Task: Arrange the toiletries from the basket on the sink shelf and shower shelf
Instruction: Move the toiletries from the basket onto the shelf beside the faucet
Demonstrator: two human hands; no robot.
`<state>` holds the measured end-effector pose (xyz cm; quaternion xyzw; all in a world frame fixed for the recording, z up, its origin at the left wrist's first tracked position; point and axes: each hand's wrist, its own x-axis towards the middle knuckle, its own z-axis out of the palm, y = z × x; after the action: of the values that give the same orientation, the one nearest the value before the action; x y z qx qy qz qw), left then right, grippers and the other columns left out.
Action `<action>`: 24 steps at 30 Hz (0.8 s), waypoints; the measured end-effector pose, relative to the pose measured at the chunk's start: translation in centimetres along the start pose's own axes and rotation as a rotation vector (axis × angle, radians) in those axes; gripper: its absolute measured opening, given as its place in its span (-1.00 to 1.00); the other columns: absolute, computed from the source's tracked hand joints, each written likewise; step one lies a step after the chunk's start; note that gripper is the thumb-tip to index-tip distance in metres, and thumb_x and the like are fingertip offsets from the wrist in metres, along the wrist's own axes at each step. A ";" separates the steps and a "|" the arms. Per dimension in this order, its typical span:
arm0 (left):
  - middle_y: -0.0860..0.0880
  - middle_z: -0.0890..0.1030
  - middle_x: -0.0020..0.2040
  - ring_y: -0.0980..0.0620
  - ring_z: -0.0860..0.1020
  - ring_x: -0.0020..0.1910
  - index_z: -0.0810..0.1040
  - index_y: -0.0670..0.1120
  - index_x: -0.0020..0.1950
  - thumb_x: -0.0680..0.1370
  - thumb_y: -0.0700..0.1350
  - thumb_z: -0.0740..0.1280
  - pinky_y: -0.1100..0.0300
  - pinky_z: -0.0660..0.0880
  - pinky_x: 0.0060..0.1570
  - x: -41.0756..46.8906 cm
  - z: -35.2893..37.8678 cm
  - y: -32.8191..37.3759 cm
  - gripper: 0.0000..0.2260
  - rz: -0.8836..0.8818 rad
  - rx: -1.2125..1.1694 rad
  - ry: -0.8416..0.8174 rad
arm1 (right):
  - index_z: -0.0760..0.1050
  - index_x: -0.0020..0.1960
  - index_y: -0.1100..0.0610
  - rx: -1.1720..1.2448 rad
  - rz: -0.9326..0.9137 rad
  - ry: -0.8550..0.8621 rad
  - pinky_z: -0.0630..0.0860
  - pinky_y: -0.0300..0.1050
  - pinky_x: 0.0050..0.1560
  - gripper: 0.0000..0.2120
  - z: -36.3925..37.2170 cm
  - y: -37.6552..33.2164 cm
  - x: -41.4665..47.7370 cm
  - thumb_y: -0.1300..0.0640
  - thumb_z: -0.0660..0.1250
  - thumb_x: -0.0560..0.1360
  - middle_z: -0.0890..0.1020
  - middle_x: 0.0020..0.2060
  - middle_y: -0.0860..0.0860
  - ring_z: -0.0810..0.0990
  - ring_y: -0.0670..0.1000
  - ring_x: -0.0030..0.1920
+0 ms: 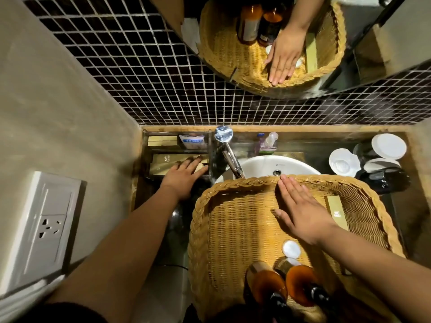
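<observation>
Left hand [184,174]: extended to the compartmented shelf tray [146,153] left of the faucet [229,157]. Fingers straight, laid on the gold boxes [164,159] stacked there; no clasp evident.

Right hand [303,215]: flat and released inside the wicker basket [233,183], fingertips at its far rim, holding nothing.

The basket sits over the white basin [263,164]. Contents:
- One gold box [337,212] just beside the right hand on its outer side, apart from it.
- A white round lid [291,249] near the wrist.
- Two amber bottles [268,283] at the near wall, well apart from the fingers.
</observation>
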<state>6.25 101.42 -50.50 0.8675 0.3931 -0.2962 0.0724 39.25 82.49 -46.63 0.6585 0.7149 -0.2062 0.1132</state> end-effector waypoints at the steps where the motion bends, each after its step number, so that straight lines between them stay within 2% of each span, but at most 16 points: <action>1: -0.02 -0.21 0.64 -0.10 -0.13 0.61 -0.25 0.18 0.60 0.52 0.02 0.41 -0.11 -0.02 0.53 -0.4 0.1 0.0 -0.07 -0.012 -0.005 0.001 | -0.40 0.57 0.07 0.009 -0.009 0.009 -0.27 -0.04 0.53 -0.28 0.0 0.2 -0.2 -0.28 -0.17 0.63 -0.39 0.54 -0.03 -0.41 -0.06 0.53; 3: -0.01 -0.23 0.63 -0.09 -0.15 0.61 -0.27 0.19 0.60 0.52 0.06 0.39 -0.12 -0.01 0.53 -1.4 0.2 -0.6 -0.08 -0.034 0.017 0.014 | -0.36 0.59 0.07 0.034 -0.029 0.022 -0.22 -0.02 0.55 -0.25 0.0 0.3 0.0 -0.29 -0.11 0.62 -0.36 0.55 -0.04 -0.36 -0.05 0.54; 5: -0.02 -0.17 0.65 -0.09 -0.11 0.61 -0.22 0.17 0.61 0.53 0.09 0.36 -0.12 0.04 0.53 -2.5 -0.2 -0.8 -0.13 -0.052 0.021 0.064 | -0.28 0.61 0.08 0.074 -0.014 0.052 -0.16 0.01 0.56 -0.21 -0.1 0.7 -0.2 -0.30 -0.02 0.59 -0.28 0.57 -0.03 -0.30 -0.03 0.56; 10: -0.13 0.14 0.61 -0.17 0.22 0.53 -0.01 0.10 0.63 0.50 0.02 0.38 -0.13 0.22 0.45 -5.3 -3.9 1.1 -0.19 -0.175 -0.104 0.330 | -0.22 0.61 0.13 0.130 0.051 0.045 -0.11 0.09 0.56 -0.13 0.3 2.0 -2.7 -0.20 0.20 0.57 -0.19 0.59 0.04 -0.24 0.04 0.57; 12: -0.17 0.30 0.53 -0.21 0.33 0.44 0.14 0.05 0.60 0.49 -0.01 0.42 -0.14 0.31 0.37 -6.3 -5.3 2.9 -0.26 -0.136 -0.101 0.480 | -0.20 0.61 0.15 0.128 0.077 0.041 -0.11 0.08 0.56 -0.12 0.7 2.6 -4.2 -0.11 0.28 0.56 -0.14 0.60 0.10 -0.21 0.07 0.58; 15: -0.13 0.43 0.44 -0.16 0.39 0.37 0.33 0.02 0.53 0.44 -0.14 0.51 -0.10 0.34 0.26 -7.6 -6.4 5.2 -0.31 0.036 -0.039 0.660 | -0.19 0.61 0.18 0.128 0.111 0.061 -0.13 0.05 0.56 -0.10 1.4 3.0 -6.4 -0.08 0.32 0.55 -0.13 0.60 0.12 -0.18 0.10 0.58; 18: -0.13 0.47 0.40 -0.17 0.43 0.32 0.37 0.01 0.50 0.37 -0.09 0.53 -0.12 0.33 0.27 -8.7 -7.2 6.7 -0.28 0.128 0.030 0.656 | -0.20 0.61 0.16 0.134 0.110 0.037 -0.16 0.01 0.49 -0.09 2.8 3.3 -8.5 -0.06 0.34 0.55 -0.16 0.60 0.09 -0.17 0.10 0.58; 20: -0.14 0.46 0.41 -0.18 0.41 0.36 0.36 0.01 0.50 0.42 -0.02 0.46 -0.15 0.30 0.34 -9.1 -7.6 8.6 -0.34 0.210 0.042 0.605 | -0.18 0.62 0.10 0.109 0.102 -0.013 -0.09 0.00 0.49 -0.14 3.8 3.7 -9.6 -0.06 0.32 0.57 -0.17 0.60 0.07 -0.15 0.11 0.58; 22: -0.13 0.47 0.42 -0.16 0.41 0.38 0.39 0.00 0.49 0.52 0.05 0.27 -0.12 0.32 0.34 -9.0 -7.7 11.4 -0.47 0.346 0.059 0.551 | -0.10 0.62 0.01 0.105 0.047 -0.065 0.13 0.08 0.49 -0.27 4.3 3.8 -10.5 -0.02 0.26 0.61 -0.10 0.61 0.07 -0.07 0.15 0.58; 24: -0.10 0.48 0.41 -0.15 0.43 0.37 0.41 0.01 0.49 0.57 0.08 0.15 -0.09 0.36 0.29 -8.5 -7.2 14.4 -0.52 0.459 0.062 0.449 | 0.09 0.58 -0.05 0.234 -0.017 -0.084 0.34 0.07 0.36 -0.46 4.6 3.4 -11.3 0.01 0.16 0.65 0.11 0.58 0.05 0.14 0.17 0.53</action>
<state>15.60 88.78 -41.34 0.9790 0.1841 -0.0850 0.0223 43.31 70.51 -46.32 0.6517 0.6862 -0.3166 0.0638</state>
